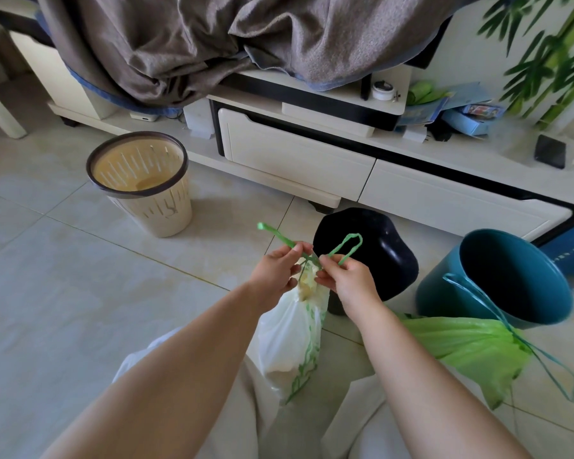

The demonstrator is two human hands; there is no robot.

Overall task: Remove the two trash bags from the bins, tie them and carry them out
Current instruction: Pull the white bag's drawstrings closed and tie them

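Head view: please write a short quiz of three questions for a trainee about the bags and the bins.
1. True or false: the white bag is inside the beige bin.
2. What do the left hand and the right hand pinch? A the drawstrings; B a broom; C a cup.
3. Fill in: the green bag lies on the floor beside the ___ bin.
Key: 1 false; 2 A; 3 blue, the blue bin.
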